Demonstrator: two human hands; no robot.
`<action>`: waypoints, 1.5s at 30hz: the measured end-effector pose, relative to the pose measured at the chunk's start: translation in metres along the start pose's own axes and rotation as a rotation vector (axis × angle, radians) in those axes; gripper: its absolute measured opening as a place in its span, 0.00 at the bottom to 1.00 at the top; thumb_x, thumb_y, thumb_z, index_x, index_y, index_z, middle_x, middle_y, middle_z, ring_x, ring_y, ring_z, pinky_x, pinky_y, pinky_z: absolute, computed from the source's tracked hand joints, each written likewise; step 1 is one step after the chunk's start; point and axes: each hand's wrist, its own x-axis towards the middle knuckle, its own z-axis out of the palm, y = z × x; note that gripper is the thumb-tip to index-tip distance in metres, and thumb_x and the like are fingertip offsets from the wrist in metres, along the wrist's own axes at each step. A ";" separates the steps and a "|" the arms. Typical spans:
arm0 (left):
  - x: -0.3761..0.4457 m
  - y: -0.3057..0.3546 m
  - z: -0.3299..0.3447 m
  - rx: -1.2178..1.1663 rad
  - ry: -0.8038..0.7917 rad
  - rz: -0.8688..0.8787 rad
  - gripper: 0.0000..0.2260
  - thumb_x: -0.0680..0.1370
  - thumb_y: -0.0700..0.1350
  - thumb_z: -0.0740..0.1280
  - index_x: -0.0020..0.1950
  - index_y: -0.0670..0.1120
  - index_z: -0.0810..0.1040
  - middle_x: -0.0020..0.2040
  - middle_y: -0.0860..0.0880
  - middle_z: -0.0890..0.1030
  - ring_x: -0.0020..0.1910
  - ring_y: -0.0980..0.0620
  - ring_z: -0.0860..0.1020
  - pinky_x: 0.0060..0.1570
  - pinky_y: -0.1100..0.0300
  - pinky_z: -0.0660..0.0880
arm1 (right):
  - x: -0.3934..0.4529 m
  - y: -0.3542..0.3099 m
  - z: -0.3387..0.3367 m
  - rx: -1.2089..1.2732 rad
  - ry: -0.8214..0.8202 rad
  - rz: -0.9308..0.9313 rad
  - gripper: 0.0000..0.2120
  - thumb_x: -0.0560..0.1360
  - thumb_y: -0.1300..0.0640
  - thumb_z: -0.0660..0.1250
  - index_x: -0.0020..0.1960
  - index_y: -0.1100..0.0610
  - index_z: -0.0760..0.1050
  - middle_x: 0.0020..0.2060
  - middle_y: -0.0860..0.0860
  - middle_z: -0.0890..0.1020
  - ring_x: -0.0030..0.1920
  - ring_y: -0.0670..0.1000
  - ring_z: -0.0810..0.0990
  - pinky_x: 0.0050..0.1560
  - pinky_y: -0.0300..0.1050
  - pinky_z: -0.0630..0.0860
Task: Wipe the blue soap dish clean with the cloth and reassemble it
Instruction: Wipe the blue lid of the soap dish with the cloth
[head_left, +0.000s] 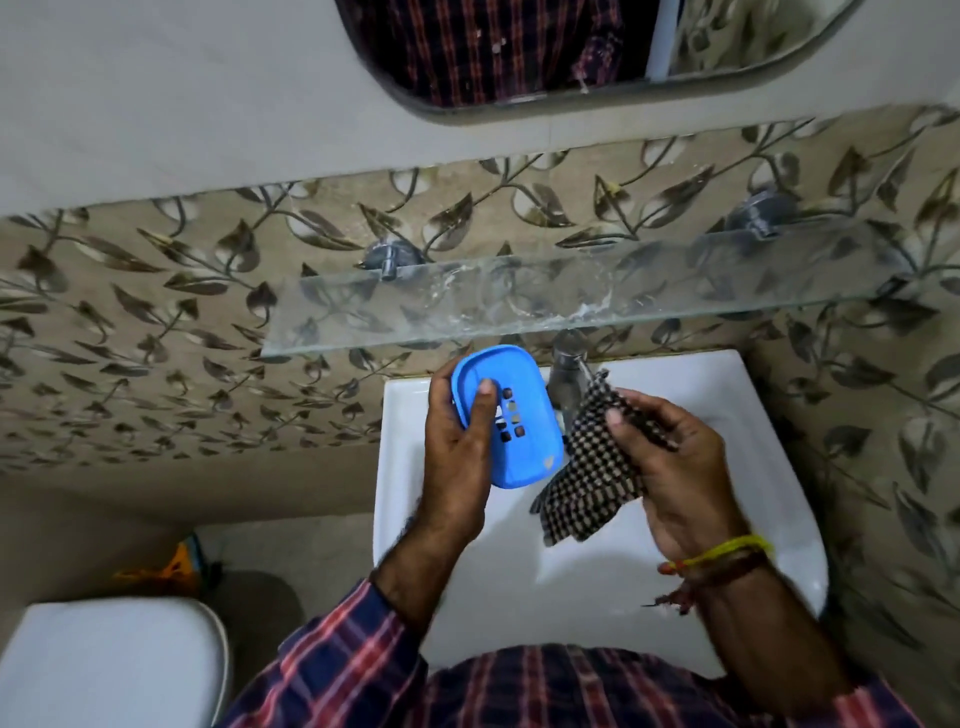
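**Wiping the soap dish over the sink**

Holding the blue soap dish (506, 415) at frame centre, the left hand (457, 457) grips it, thumb on its slotted face. Right of it, the right hand (670, 462) pinches the checked cloth (587, 467). Best to bunch the cloth and work it through the slots.

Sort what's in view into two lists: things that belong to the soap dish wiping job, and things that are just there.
Belongs to the job:
blue soap dish, gripped by the left hand
checked cloth, held by the right hand

Just there:
tap
white basin
glass shelf
mirror
toilet lid
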 end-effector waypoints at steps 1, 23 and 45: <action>0.000 0.002 -0.003 0.038 -0.007 0.035 0.08 0.83 0.42 0.64 0.61 0.50 0.75 0.49 0.58 0.83 0.48 0.59 0.81 0.48 0.62 0.79 | 0.002 -0.002 -0.005 0.019 0.023 0.005 0.11 0.70 0.69 0.71 0.52 0.60 0.80 0.41 0.50 0.86 0.41 0.49 0.83 0.44 0.44 0.82; 0.001 0.024 -0.002 0.358 -0.062 0.256 0.02 0.82 0.52 0.60 0.55 0.59 0.71 0.45 0.63 0.81 0.48 0.54 0.83 0.45 0.60 0.81 | 0.005 -0.037 -0.007 0.393 0.095 0.134 0.09 0.73 0.61 0.69 0.53 0.60 0.78 0.48 0.57 0.83 0.44 0.54 0.84 0.40 0.47 0.84; -0.037 0.020 0.013 0.653 -0.045 0.539 0.12 0.81 0.54 0.57 0.65 0.56 0.65 0.44 0.51 0.84 0.38 0.51 0.81 0.35 0.56 0.76 | -0.026 -0.002 0.016 -0.673 -0.256 -0.093 0.10 0.66 0.65 0.76 0.44 0.57 0.77 0.38 0.50 0.84 0.42 0.50 0.83 0.46 0.48 0.80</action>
